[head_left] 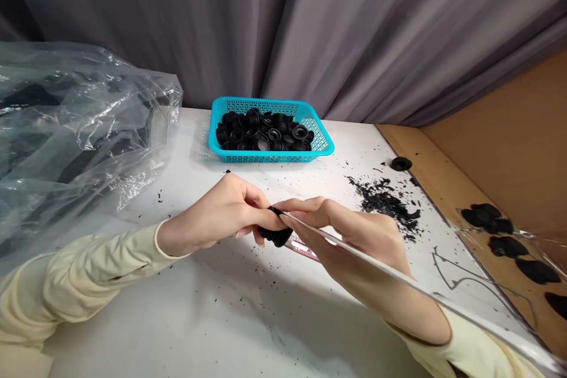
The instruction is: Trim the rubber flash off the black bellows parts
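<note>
My left hand (221,212) is closed on a black ribbed rubber part (277,235), pinched between thumb and fingers above the table. My right hand (354,242) meets it from the other side, its fingertips touching the part's upper edge. Under that hand shows a slim pinkish tool (303,249) with cut-outs; the palm hides most of it, and its working end is not clear. A thin white cord or strip (376,266) runs across my right hand and forearm toward the lower right corner.
Behind my hands a turquoise basket (274,156) holds many black ribbed parts. Black shavings (387,204) lie heaped at the right, near a loose black ring (401,163). A clear plastic bag (88,130) fills the left. More black pieces (535,270) lie along the wooden edge.
</note>
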`<action>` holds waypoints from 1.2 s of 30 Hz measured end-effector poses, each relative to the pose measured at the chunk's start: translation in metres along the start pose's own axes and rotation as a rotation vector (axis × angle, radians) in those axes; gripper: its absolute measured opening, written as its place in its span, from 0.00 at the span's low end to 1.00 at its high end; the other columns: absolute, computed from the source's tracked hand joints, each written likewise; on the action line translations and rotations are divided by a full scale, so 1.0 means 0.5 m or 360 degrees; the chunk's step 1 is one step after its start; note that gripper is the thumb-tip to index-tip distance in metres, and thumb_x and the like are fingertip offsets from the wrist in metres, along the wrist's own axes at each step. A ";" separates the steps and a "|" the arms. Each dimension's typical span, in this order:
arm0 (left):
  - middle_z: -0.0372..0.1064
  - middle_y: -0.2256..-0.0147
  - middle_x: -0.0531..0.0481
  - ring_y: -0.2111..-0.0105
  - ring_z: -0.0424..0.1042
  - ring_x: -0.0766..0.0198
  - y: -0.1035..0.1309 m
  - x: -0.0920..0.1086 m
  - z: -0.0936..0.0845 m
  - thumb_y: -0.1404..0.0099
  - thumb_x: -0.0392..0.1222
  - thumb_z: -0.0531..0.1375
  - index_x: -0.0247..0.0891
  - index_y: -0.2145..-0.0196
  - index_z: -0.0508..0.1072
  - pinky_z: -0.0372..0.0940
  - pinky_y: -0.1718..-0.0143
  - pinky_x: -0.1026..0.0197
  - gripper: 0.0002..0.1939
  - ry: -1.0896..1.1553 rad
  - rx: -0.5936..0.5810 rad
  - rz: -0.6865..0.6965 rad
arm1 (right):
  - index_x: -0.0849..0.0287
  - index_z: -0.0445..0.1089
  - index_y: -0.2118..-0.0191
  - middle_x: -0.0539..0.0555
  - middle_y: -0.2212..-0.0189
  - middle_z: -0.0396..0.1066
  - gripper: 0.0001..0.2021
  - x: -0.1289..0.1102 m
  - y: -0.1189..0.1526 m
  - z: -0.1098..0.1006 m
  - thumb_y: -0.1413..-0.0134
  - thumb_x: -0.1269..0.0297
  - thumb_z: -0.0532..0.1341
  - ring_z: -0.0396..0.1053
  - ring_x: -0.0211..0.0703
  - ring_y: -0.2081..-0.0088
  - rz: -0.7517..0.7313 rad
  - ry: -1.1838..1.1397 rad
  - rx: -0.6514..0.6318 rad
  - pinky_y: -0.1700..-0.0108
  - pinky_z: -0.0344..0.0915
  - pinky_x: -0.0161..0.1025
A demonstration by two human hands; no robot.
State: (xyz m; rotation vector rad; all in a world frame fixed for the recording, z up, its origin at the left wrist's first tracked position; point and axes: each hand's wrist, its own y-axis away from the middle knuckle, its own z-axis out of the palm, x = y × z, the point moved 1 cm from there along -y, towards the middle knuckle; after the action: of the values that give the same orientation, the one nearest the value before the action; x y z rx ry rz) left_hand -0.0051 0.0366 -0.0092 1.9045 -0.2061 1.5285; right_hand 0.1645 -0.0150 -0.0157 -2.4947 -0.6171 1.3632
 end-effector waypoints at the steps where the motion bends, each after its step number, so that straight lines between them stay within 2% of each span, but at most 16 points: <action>1: 0.53 0.90 0.59 0.84 0.64 0.70 -0.001 0.000 0.000 0.49 0.36 0.64 0.35 0.86 0.68 0.51 0.79 0.66 0.12 -0.0009 0.0006 0.0008 | 0.52 0.70 0.69 0.47 0.65 0.77 0.07 0.000 0.002 0.003 0.41 0.69 0.59 0.74 0.40 0.74 0.0013 0.0004 0.0028 0.70 0.74 0.37; 6: 0.53 0.90 0.59 0.83 0.64 0.69 -0.001 0.007 0.000 0.48 0.37 0.64 0.35 0.85 0.69 0.49 0.80 0.66 0.12 -0.0035 0.0013 0.0019 | 0.52 0.71 0.68 0.49 0.64 0.77 0.07 -0.003 0.000 0.008 0.41 0.69 0.58 0.75 0.42 0.72 0.0164 0.0068 0.0042 0.67 0.74 0.39; 9: 0.60 0.88 0.56 0.84 0.60 0.72 0.003 0.013 0.002 0.48 0.38 0.64 0.34 0.84 0.71 0.47 0.81 0.66 0.11 -0.0055 0.0010 0.0023 | 0.52 0.68 0.72 0.49 0.65 0.78 0.08 0.005 -0.011 -0.001 0.42 0.69 0.60 0.76 0.44 0.68 0.0111 -0.0016 0.0059 0.71 0.72 0.37; 12: 0.65 0.85 0.53 0.85 0.57 0.74 0.006 0.017 0.003 0.47 0.38 0.64 0.33 0.85 0.69 0.46 0.82 0.66 0.13 -0.0068 0.0010 0.0046 | 0.54 0.64 0.78 0.51 0.67 0.78 0.13 0.014 -0.025 -0.019 0.45 0.67 0.64 0.77 0.47 0.67 0.0144 -0.0255 0.0109 0.72 0.71 0.37; 15: 0.66 0.85 0.53 0.84 0.56 0.74 0.007 0.018 0.003 0.46 0.39 0.64 0.33 0.85 0.68 0.47 0.82 0.66 0.14 -0.0090 -0.0007 0.0062 | 0.55 0.64 0.81 0.53 0.69 0.78 0.15 0.013 -0.037 -0.039 0.49 0.63 0.68 0.76 0.51 0.61 0.0390 -0.0573 0.0047 0.66 0.73 0.39; 18: 0.66 0.84 0.53 0.84 0.56 0.73 0.007 0.017 0.002 0.46 0.40 0.64 0.34 0.84 0.68 0.46 0.82 0.66 0.14 -0.0100 -0.0022 0.0069 | 0.56 0.65 0.82 0.55 0.67 0.78 0.15 0.008 -0.045 -0.054 0.53 0.61 0.70 0.74 0.53 0.57 0.0645 -0.0726 -0.0046 0.59 0.73 0.42; 20: 0.66 0.83 0.53 0.83 0.57 0.73 0.007 0.017 0.001 0.46 0.39 0.64 0.34 0.83 0.68 0.46 0.82 0.66 0.13 -0.0088 -0.0008 0.0090 | 0.57 0.66 0.82 0.55 0.66 0.78 0.15 0.008 -0.049 -0.059 0.54 0.62 0.71 0.74 0.52 0.58 0.0719 -0.0777 -0.0090 0.57 0.72 0.43; 25: 0.66 0.81 0.55 0.81 0.58 0.74 0.012 0.019 0.000 0.45 0.38 0.65 0.33 0.81 0.68 0.50 0.82 0.69 0.11 -0.0080 0.0063 0.0250 | 0.56 0.63 0.83 0.54 0.69 0.78 0.17 0.023 -0.054 -0.059 0.56 0.66 0.71 0.75 0.51 0.60 0.0752 -0.1032 -0.0103 0.61 0.71 0.41; 29: 0.64 0.80 0.57 0.80 0.58 0.76 0.016 0.022 0.003 0.47 0.34 0.64 0.33 0.80 0.67 0.53 0.81 0.71 0.10 -0.0069 0.0185 0.0431 | 0.58 0.67 0.83 0.54 0.68 0.78 0.14 0.034 -0.056 -0.064 0.57 0.68 0.72 0.74 0.49 0.59 0.0834 -0.1208 -0.0172 0.58 0.69 0.39; 31: 0.64 0.78 0.57 0.80 0.59 0.76 0.016 0.021 0.004 0.47 0.34 0.64 0.34 0.79 0.67 0.54 0.81 0.72 0.08 -0.0099 0.0242 0.0508 | 0.58 0.68 0.83 0.54 0.68 0.77 0.14 0.035 -0.058 -0.067 0.59 0.68 0.73 0.74 0.47 0.59 0.0913 -0.1285 -0.0201 0.61 0.69 0.36; 34: 0.65 0.76 0.57 0.77 0.63 0.73 0.012 0.017 0.004 0.47 0.34 0.64 0.34 0.76 0.68 0.60 0.78 0.71 0.07 -0.0231 0.0330 0.0647 | 0.59 0.67 0.85 0.54 0.72 0.76 0.15 0.033 -0.061 -0.069 0.62 0.68 0.74 0.73 0.44 0.64 0.1011 -0.1395 -0.0221 0.68 0.68 0.33; 36: 0.65 0.75 0.56 0.74 0.66 0.71 0.009 0.013 0.004 0.46 0.34 0.64 0.35 0.74 0.69 0.63 0.75 0.70 0.06 -0.0325 0.0371 0.0768 | 0.60 0.67 0.86 0.53 0.74 0.75 0.15 0.033 -0.063 -0.069 0.61 0.67 0.73 0.71 0.40 0.70 0.1031 -0.1441 -0.0231 0.70 0.69 0.32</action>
State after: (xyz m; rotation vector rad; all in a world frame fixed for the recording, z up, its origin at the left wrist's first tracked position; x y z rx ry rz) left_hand -0.0040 0.0337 -0.0017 2.3168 -0.6428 1.7184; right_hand 0.1936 0.0203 0.0032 -2.1382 0.0057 2.8106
